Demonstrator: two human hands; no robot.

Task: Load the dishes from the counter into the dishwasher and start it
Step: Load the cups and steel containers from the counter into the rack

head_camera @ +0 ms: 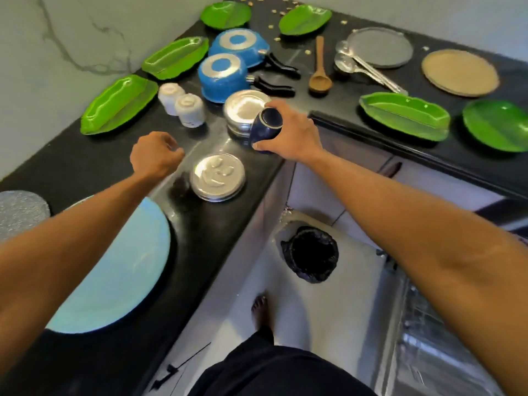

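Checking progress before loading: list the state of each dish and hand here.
dark blue cup: tilted, gripped by the right hand.
left hand: fingers curled, holding nothing.
blue pans: upside down on the counter.
white cups: upside down.
wooden spoon: lying flat.
dishwasher: open, rack visible.

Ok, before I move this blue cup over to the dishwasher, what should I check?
1. Grip: ok, right hand holds the blue cup, fingers curled round it.
2. Cup clear of the steel bowls: cannot tell, they overlap in view.
3. Left hand free: ok, curled, holds nothing.
4. Dishwasher open: ok, its rack shows at lower right.
5. Free slot in the rack: cannot tell, mostly out of frame.
6. Floor path: not ok, a black bin stands by the counter corner.
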